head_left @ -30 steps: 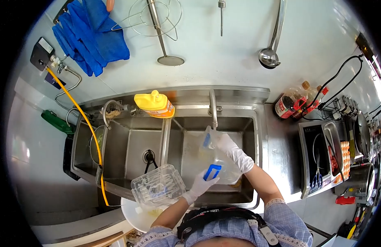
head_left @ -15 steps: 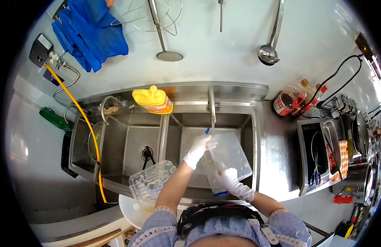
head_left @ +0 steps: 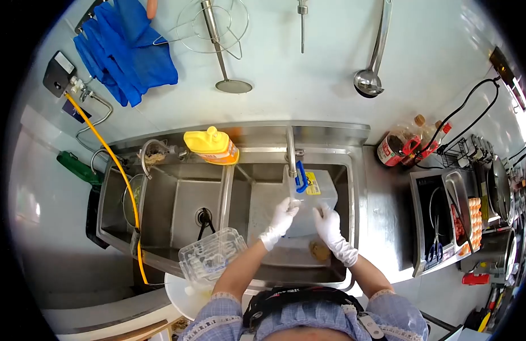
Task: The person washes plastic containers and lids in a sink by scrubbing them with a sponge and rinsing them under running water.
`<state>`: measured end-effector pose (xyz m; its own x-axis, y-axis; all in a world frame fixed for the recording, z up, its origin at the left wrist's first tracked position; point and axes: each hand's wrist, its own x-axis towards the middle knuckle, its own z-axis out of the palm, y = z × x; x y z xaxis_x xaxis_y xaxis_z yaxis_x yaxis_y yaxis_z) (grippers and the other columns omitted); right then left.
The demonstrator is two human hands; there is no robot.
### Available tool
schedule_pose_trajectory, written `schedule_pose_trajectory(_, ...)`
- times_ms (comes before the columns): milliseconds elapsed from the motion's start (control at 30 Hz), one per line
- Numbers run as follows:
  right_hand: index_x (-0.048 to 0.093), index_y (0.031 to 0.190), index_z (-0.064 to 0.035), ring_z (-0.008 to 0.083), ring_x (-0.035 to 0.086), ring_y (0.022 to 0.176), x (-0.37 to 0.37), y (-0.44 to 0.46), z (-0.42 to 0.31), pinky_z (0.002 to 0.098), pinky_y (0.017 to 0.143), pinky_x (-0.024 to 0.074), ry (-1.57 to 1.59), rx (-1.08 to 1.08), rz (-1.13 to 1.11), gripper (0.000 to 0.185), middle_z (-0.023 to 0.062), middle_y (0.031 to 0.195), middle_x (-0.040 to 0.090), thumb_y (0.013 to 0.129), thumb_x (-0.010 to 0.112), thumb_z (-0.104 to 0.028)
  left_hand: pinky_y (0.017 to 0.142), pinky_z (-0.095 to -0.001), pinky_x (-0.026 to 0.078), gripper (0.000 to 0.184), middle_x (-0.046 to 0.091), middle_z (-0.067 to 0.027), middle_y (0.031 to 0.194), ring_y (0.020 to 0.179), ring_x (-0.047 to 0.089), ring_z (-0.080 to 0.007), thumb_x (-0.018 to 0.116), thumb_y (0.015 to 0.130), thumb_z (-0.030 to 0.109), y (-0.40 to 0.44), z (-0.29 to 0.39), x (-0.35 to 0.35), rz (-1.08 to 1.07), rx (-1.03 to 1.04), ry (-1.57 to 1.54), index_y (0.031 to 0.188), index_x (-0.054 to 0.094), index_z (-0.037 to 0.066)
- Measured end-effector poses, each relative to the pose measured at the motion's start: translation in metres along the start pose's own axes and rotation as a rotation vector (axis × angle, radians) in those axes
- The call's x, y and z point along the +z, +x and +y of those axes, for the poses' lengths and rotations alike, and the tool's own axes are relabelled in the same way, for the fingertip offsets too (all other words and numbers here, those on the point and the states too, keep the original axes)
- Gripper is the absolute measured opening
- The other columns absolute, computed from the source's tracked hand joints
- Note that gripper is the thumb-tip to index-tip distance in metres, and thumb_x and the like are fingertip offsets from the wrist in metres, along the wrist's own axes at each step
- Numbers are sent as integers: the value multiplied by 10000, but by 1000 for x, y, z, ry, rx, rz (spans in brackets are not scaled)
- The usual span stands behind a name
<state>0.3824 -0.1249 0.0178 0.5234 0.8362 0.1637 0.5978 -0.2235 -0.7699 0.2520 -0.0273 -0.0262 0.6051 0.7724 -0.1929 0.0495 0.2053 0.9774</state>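
Observation:
Under the tap [head_left: 290,150], a translucent plastic container [head_left: 308,219] with a blue clip and a yellow label [head_left: 313,183] is in the right sink basin. My left hand [head_left: 281,221], in a white glove, grips its left side with bent fingers. Gloved too, my right hand [head_left: 330,227] is closed at its right near edge. A brownish round thing [head_left: 319,249] shows at the basin's near right. On the sink's front edge, left of my left hand, lies a clear ridged plastic tray [head_left: 211,256].
A yellow jug [head_left: 211,146] stands at the back divider. The left basin holds a drain with a black cord. Bottles [head_left: 393,146] and a tray of eggs [head_left: 474,221] are on the right. A yellow hose [head_left: 112,153] runs down the left side. Blue cloths [head_left: 126,51] hang above.
The container has been turned, so its blue clip and yellow label now face up near the tap. My left hand has moved lower, and my right hand has shifted up and to the right.

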Motion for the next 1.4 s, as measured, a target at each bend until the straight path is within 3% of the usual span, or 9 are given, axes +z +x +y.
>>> schedule_pose_trajectory(233, 630, 968, 22, 99, 556, 622, 42, 67, 0, 253, 564, 456, 638, 469, -309, 241, 36, 728, 608, 847, 570, -178, 807, -249, 437, 156, 613, -10, 951, 870, 540, -96, 535, 858, 24, -39, -19, 7, 125, 184, 93, 1001, 597, 35)
schedule_pose_trajectory(467, 556, 985, 66, 309, 619, 739, 91, 70, 24, 382, 671, 481, 30, 114, -243, 260, 186, 797, 623, 850, 482, -144, 846, -244, 441, 316, 602, -20, 1061, 954, 558, -111, 545, 890, 99, -31, -39, -12, -50, 79, -43, 1197, 518, 29)
schedule_pose_trajectory(600, 529, 1061, 70, 396, 592, 875, 71, 63, -2, 429, 771, 461, -73, 56, -259, 305, 263, 914, 608, 866, 462, -154, 854, -308, 452, 428, 577, -35, 1115, 974, 570, -139, 470, 935, 273, -14, 6, -27, 68, -125, -571, 1313, 403, 82)
schedule_pose_trajectory(800, 478, 1223, 15, 397, 581, 935, 51, 61, -25, 430, 805, 456, -132, 96, -367, 421, 249, 998, 605, 867, 485, -210, 727, -329, 462, 275, 617, -49, 925, 805, 577, -145, 476, 934, 257, 37, 18, -13, 288, -200, -190, 1055, 587, 36)
schedule_pose_trajectory(933, 423, 1299, -61, 396, 592, 811, 49, 54, -14, 460, 713, 485, -123, -298, -274, 507, 230, 964, 589, 849, 518, -275, 691, -303, 454, 210, 618, -38, 832, 763, 558, -133, 479, 922, 175, 44, 3, -6, 245, -283, -346, 983, 623, 34)
schedule_pose_trajectory(1100, 336, 1369, -62, 403, 355, 1235, 35, 59, -19, 412, 1041, 275, -16, -305, -465, 552, 271, 1318, 388, 893, 466, -309, 888, -322, 438, 322, 584, -115, 1097, 950, 560, -201, 412, 868, 80, 46, -20, -13, 94, 38, -256, 1150, 539, -9)
schedule_pose_trajectory(1200, 401, 1315, 4, 279, 502, 1091, 41, 54, -8, 337, 941, 384, 274, -75, -337, 504, 207, 1168, 520, 871, 553, -180, 840, -339, 496, 254, 594, -136, 1050, 963, 584, -226, 437, 893, 16, 35, 11, -8, 117, -231, -506, 1125, 535, -14)
schedule_pose_trajectory(1333, 475, 1211, 28, 141, 574, 743, 30, 53, -6, 238, 672, 476, 561, 225, -471, 391, 83, 877, 609, 867, 566, -135, 701, -250, 484, 210, 615, -46, 949, 787, 577, -120, 451, 940, 114, 28, -8, -1, 111, -106, -456, 1079, 581, 24)
schedule_pose_trajectory(1400, 493, 1215, 32, 116, 558, 800, 32, 52, -6, 250, 713, 472, 605, 267, -434, 396, 91, 954, 610, 877, 566, -162, 797, -337, 523, 243, 613, -112, 1001, 893, 617, -226, 452, 910, 37, 33, -9, -7, 88, -182, -382, 1138, 524, -9)
